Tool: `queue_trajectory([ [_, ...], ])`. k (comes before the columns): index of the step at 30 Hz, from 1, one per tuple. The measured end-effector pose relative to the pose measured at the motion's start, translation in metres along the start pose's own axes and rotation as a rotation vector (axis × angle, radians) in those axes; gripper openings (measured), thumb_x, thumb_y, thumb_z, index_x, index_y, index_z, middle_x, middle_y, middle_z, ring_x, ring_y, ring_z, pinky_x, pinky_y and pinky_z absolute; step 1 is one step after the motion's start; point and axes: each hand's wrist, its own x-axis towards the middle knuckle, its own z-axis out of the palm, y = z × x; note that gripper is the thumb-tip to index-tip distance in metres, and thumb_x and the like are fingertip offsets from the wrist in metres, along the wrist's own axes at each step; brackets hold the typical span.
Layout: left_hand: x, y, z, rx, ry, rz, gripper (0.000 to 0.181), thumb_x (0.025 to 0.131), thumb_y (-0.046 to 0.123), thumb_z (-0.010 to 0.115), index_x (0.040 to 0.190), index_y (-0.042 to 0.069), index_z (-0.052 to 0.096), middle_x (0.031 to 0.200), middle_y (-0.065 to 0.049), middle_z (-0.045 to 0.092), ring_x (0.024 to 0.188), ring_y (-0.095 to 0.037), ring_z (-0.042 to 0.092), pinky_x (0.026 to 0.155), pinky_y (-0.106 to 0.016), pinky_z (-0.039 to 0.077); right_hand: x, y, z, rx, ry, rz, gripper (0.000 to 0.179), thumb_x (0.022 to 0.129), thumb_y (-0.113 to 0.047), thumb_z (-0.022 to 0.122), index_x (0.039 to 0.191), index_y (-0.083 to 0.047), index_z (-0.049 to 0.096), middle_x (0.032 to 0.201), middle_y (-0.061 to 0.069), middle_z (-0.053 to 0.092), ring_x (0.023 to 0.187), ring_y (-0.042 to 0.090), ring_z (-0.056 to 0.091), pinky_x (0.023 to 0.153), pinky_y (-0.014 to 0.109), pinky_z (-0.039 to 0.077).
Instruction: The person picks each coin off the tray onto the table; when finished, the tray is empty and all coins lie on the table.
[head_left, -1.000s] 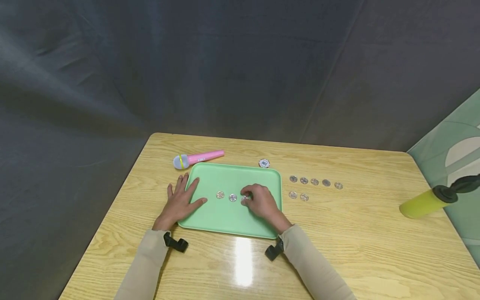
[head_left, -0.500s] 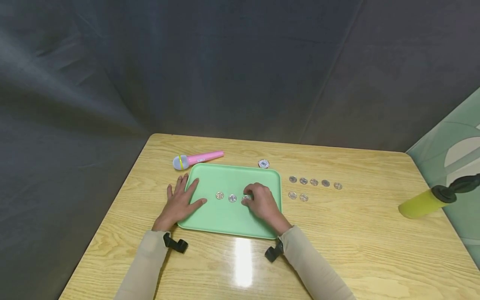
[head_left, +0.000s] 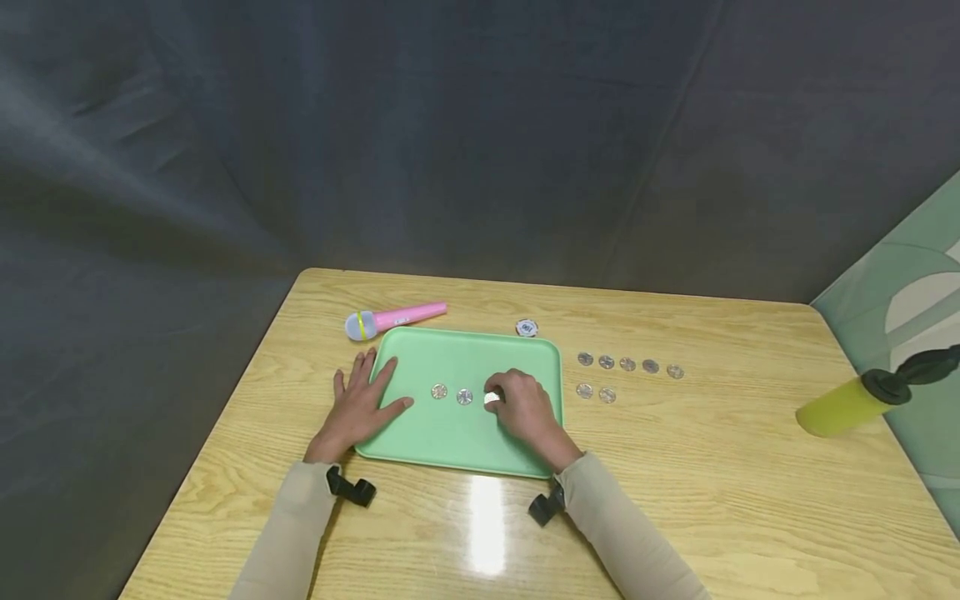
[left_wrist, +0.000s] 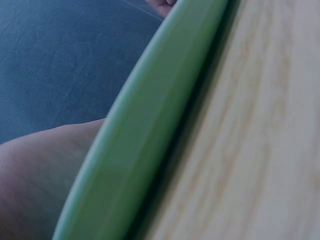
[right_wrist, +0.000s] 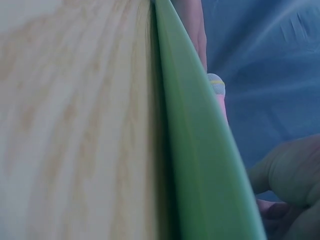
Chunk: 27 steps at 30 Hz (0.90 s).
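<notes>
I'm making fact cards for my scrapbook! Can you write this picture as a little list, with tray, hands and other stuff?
Tray: light green rectangular tray on a wood-grain table
Left grip: bare hand, fingers spread over the tray's left rim
Right grip: bare hand pinching a shiny silvery round disc
Also in tray: two similar discs
Right of tray: far row of five discs, near row of two
Beyond tray: pink, grey-headed microphone; white round chip
Far right: yellow-green, black-lidded bottle
</notes>
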Motion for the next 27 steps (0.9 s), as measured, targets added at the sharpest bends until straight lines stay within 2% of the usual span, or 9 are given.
queue_trajectory([
  [6, 0.000, 0.000, 0.000, 0.001, -0.001, 0.000, 0.082, 0.096, 0.053, 0.057, 0.160, 0.013, 0.025, 0.169, -0.023, 0.001, 0.156, -0.045, -0.003, 0.119, -0.072, -0.007, -0.001, 0.002, -0.002, 0.033, -0.004, -0.002, 0.011, 0.080, -0.010, 0.082, 0.090, -0.010, 0.077, 0.081, 0.002, 0.065, 0.074, 0.012, 0.058, 0.064, 0.028, 0.049],
  [16, 0.000, 0.000, 0.001, 0.003, -0.003, -0.004, 0.082, 0.096, 0.053, 0.057, 0.160, 0.013, 0.025, 0.169, -0.023, 0.002, 0.156, -0.046, -0.002, 0.119, -0.073, -0.006, -0.001, 0.011, -0.006, 0.136, 0.005, -0.064, 0.005, 0.085, -0.003, 0.076, 0.087, -0.007, 0.076, 0.079, 0.004, 0.073, 0.070, 0.009, 0.059, 0.068, 0.027, 0.054],
  [27, 0.000, 0.002, 0.000, 0.008, -0.001, -0.006, 0.081, 0.096, 0.053, 0.057, 0.160, 0.013, 0.026, 0.169, -0.023, 0.003, 0.156, -0.046, -0.001, 0.119, -0.073, -0.006, -0.004, 0.024, -0.020, 0.385, -0.078, 0.043, 0.012, 0.091, -0.001, 0.069, 0.100, 0.003, 0.075, 0.080, 0.012, 0.076, 0.061, 0.009, 0.068, 0.057, 0.021, 0.056],
])
